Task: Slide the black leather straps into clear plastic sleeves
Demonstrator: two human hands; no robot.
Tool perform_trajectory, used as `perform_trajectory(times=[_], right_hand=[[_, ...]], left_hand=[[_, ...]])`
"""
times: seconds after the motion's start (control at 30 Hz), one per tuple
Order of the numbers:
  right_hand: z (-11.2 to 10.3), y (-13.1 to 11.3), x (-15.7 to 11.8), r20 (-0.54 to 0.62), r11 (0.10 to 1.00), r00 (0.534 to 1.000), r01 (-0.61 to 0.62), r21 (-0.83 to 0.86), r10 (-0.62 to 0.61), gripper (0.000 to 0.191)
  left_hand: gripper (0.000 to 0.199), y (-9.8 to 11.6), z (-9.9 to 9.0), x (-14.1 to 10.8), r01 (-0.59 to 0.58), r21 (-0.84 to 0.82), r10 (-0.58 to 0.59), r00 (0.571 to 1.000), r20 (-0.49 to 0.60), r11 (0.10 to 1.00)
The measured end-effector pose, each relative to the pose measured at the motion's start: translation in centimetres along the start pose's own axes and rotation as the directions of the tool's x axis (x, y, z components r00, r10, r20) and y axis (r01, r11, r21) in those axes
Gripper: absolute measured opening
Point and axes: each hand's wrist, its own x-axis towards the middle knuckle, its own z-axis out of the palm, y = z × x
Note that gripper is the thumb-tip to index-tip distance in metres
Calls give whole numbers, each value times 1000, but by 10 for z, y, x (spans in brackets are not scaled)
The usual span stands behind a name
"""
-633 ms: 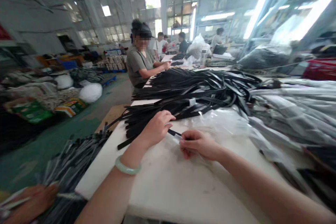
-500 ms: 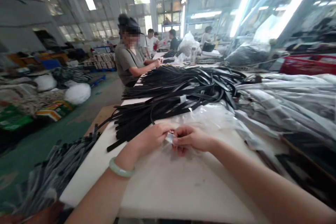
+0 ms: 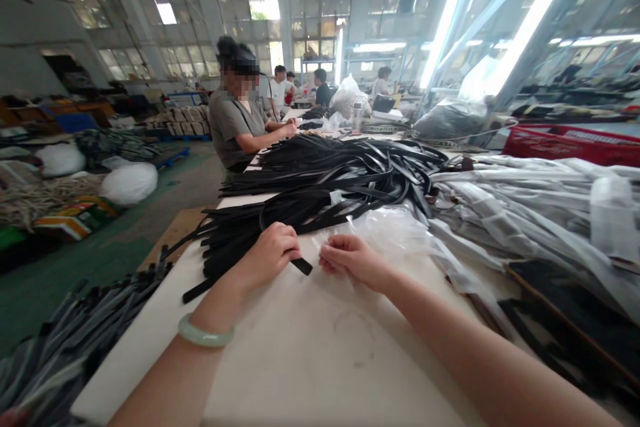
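Observation:
My left hand (image 3: 270,255) is closed around a black strap (image 3: 302,267), whose flat end sticks out past the fingers toward the right. A short gap away, my right hand (image 3: 354,257) pinches the edge of a thin clear plastic sleeve (image 3: 320,239). Much of that sleeve is see-through, so its full outline is hard to make out. Just beyond both hands lie a heap of black straps (image 3: 240,230) and a crumpled pile of clear plastic (image 3: 395,230) on the white table (image 3: 290,360).
Plastic-wrapped strips (image 3: 500,203) cover the right side, with a red crate (image 3: 565,145) behind. More bundled straps (image 3: 75,340) stand low at the left, beside the table edge. A co-worker in a grey shirt (image 3: 235,121) works at the table's far left side.
My hands have drawn apart from where they met over a small whitish piece. The black strap end now shows from my left hand. The view has shifted slightly to the right.

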Motion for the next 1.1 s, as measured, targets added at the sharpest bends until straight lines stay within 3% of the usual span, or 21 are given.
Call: perform_trajectory(times=[0.1,0.2,0.3,0.4,0.47,0.5,0.57,0.6,0.63,0.67,0.7,0.73,0.8,0.83,0.9,0.93,0.97,1.03,1.07,1.1], right_hand=[[5,0,0,-153,994,983,98,-48,-105,38],[11,-1,-3,-202,970,952,205,-131,-229,33],[22,-3,-9,-219,960,940,230,-159,-261,32],[30,-6,-15,-115,975,970,219,26,-215,29],[30,-8,-15,-47,970,984,175,168,-169,38],[27,-9,-13,-68,970,986,159,185,-149,39],[21,-12,-7,-223,979,962,183,88,-160,35],[18,-15,-3,-308,976,927,216,-24,-213,32],[15,-19,0,-369,951,879,255,-172,-303,28],[13,-25,4,-381,894,827,292,-339,-414,24],[14,-32,7,-332,803,783,330,-496,-527,19],[17,-40,10,-224,688,756,376,-620,-615,16],[30,-54,14,121,447,741,517,-730,-660,17],[41,-60,17,312,355,726,606,-712,-613,21],[68,-64,22,617,247,646,753,-610,-450,32],[83,-63,26,711,217,598,800,-559,-372,36],[97,-60,29,772,196,557,831,-521,-306,37],[119,-52,35,833,164,513,857,-488,-208,27],[125,-47,38,842,148,512,858,-491,-170,19],[128,-42,40,837,133,528,849,-512,-147,14]], left_hand=[[9,6,4,-1,-10,27,12,998,-63,1000],[21,16,10,0,13,-258,-50,989,-136,966],[27,31,17,2,10,-566,-85,991,-106,824],[23,41,15,1,50,-689,-221,962,-162,723],[20,43,5,-3,10,-785,-303,925,-228,620],[19,42,-3,-5,-40,-843,-318,916,-245,536],[21,40,-20,-14,-124,-937,-249,945,-211,327],[24,39,-28,-18,-121,-965,-161,974,-161,234],[26,39,-35,-23,-61,-982,-38,997,-69,181],[28,40,-39,-27,45,-981,103,993,65,187],[29,42,-40,-29,168,-955,237,945,227,243],[31,45,-38,-31,284,-902,345,852,393,327],[36,52,-23,-30,434,-759,477,596,646,485],[38,56,-12,-29,463,-712,525,481,703,529],[40,63,12,-29,487,-653,598,289,747,580],[37,65,22,-31,461,-647,610,250,752,608],[34,67,29,-35,432,-656,572,325,753,619],[31,69,35,-47,371,-683,350,650,675,629],[31,70,34,-54,343,-683,199,787,583,645],[33,71,31,-61,320,-671,63,875,480,669]])
